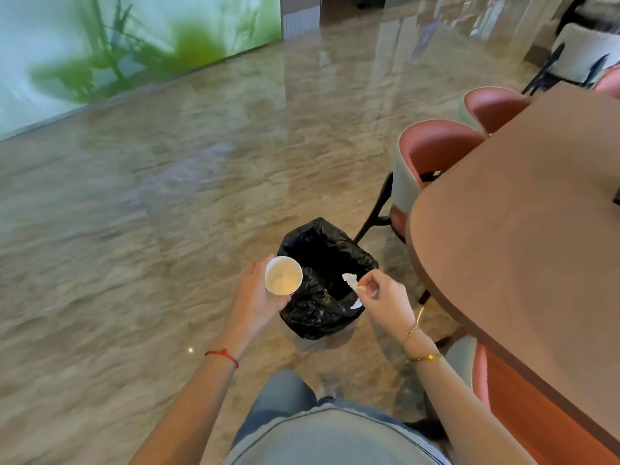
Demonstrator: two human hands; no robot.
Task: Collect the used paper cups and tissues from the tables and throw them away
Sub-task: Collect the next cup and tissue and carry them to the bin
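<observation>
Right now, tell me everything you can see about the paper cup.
The paper cup is white, round-rimmed and looks empty, its pale inside facing the camera. The left hand holds it by the side, thumb under the rim. It hangs above the floor, at the left edge of the black-bagged bin, not yet dropped in.

White cup (283, 276), black bin liner (322, 263), pink chairs (436, 146)

Bare forearms; a red string bracelet (223, 355) on the left wrist, two thin gold bracelets (423, 358) on the right (one dangling), blue jeans (285, 394), grey top (332, 437).
</observation>
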